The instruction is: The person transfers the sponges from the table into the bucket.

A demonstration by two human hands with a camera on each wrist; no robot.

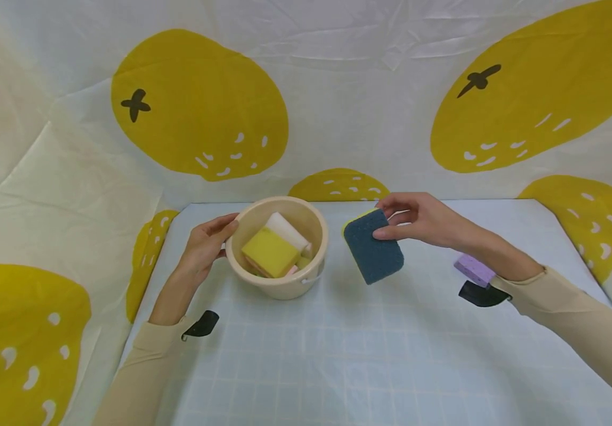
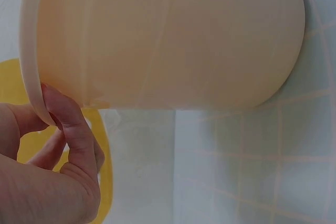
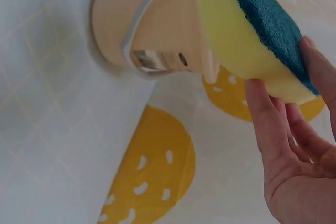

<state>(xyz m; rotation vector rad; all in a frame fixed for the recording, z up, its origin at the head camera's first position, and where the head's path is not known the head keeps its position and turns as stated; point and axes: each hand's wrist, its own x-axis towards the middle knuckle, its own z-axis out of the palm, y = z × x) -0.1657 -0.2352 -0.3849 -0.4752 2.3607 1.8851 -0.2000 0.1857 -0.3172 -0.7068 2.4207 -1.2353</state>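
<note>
A cream bucket [image 1: 279, 287] stands on the table, with a yellow sponge [image 1: 270, 251], a white item [image 1: 287, 231] and other partly hidden pieces inside. My left hand [image 1: 199, 248] pinches the bucket's rim on its left side; in the left wrist view, thumb and fingers hold the rim of the bucket [image 2: 168, 40]. To the bucket's right, my right hand [image 1: 418, 219] pinches a scouring sponge [image 1: 374, 248] by its upper edge, above the table. The right wrist view shows this sponge's yellow foam and dark teal scouring side, with the right hand [image 3: 294, 145] at one end.
A purple sponge [image 1: 473, 270] lies on the table beneath the right forearm. The pale checked table [image 1: 306, 361] meets a white cloth backdrop [image 1: 359, 106] printed with yellow fruit shapes. A light bail handle [image 3: 137, 22] hangs along the bucket's side.
</note>
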